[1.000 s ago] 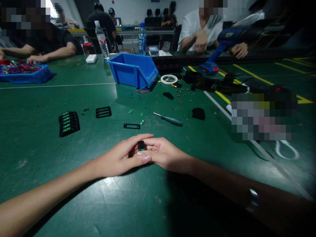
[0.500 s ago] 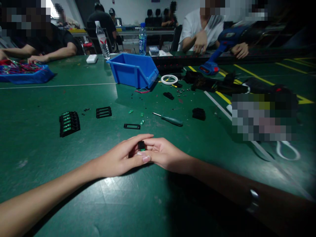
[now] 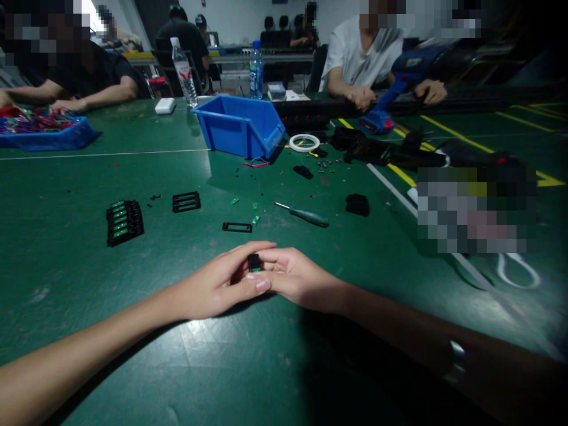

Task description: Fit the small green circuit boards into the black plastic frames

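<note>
Between my two hands is a small black plastic housing [image 3: 254, 262] with a green circuit board at its lower end; the fingers cover most of it. My left hand [image 3: 222, 281] curls round it from the left, thumb over the front. From the right, my right hand [image 3: 295, 275] grips it, with thumb and fingers closed about it. Just beyond them lie a black rectangular frame [image 3: 237, 227], a few small green circuit boards [image 3: 256, 220] and a green-handled screwdriver [image 3: 309, 216].
Farther left are a row of black housings with green boards [image 3: 125, 222] and stacked black frames [image 3: 186, 202]. Black parts [image 3: 357, 205] lie right. Behind stand a blue bin [image 3: 239, 127], a tape roll [image 3: 304, 143] and a cordless drill [image 3: 390, 89]. Co-workers sit across the table.
My hands and the black housing hold the same position. Across the table, the co-worker in white has lowered one hand toward the tabletop.
</note>
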Motion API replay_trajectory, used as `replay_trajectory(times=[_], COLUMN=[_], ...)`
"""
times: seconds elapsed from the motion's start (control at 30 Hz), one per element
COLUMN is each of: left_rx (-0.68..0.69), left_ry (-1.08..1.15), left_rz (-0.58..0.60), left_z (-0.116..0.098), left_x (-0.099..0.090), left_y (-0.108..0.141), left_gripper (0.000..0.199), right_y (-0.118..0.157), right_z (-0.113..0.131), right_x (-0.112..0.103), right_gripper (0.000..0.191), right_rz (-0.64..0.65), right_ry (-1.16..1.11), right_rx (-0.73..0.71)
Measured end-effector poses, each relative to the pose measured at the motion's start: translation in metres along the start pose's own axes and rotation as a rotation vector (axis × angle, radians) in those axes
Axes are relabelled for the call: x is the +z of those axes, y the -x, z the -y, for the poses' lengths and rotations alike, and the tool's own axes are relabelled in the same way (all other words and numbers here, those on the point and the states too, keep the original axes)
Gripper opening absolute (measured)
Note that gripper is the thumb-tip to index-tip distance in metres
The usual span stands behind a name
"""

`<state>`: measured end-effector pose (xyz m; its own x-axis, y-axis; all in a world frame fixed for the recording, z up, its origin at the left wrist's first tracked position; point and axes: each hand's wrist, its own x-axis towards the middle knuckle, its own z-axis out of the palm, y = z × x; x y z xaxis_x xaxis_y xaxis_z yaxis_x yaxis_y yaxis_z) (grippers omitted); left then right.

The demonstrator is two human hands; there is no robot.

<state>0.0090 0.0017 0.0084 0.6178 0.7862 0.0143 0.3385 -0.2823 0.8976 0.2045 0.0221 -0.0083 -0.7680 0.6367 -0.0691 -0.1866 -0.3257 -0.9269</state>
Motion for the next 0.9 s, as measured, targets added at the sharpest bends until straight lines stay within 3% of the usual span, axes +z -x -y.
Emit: replay_trajectory(times=[0.23, 0.47, 0.6, 0.9], left_rx=[0.034, 0.256, 0.270, 0.240], left_ry=[0.004, 0.202, 0.222, 0.161], left_rz=[-0.042, -0.335, -0.418, -0.437], left_z=[0.0043, 0.0087, 0.0081, 0.0043], left_x=[-0.0006, 0.0014, 0.0024, -0.0011], left_y=[0.0015, -0.0008, -0.0007, 0.0005], left_gripper=[0.059, 0.006, 0.005, 0.008], right_y=[-0.0001, -0.0009, 0.0001, 0.0011], right_z=[0.0005, -0.0035, -0.0017, -0.0008], right_x=[0.0018, 0.0048, 0.0049, 0.0044], right_gripper=[0.015, 0.025, 0.026, 0.029], right_rz=[0.016, -0.080, -0.126, -0.135], right_ry=[-0.029, -0.291, -0.325, -0.305], right_rx=[-0.003, 0.012, 0.005, 0.025])
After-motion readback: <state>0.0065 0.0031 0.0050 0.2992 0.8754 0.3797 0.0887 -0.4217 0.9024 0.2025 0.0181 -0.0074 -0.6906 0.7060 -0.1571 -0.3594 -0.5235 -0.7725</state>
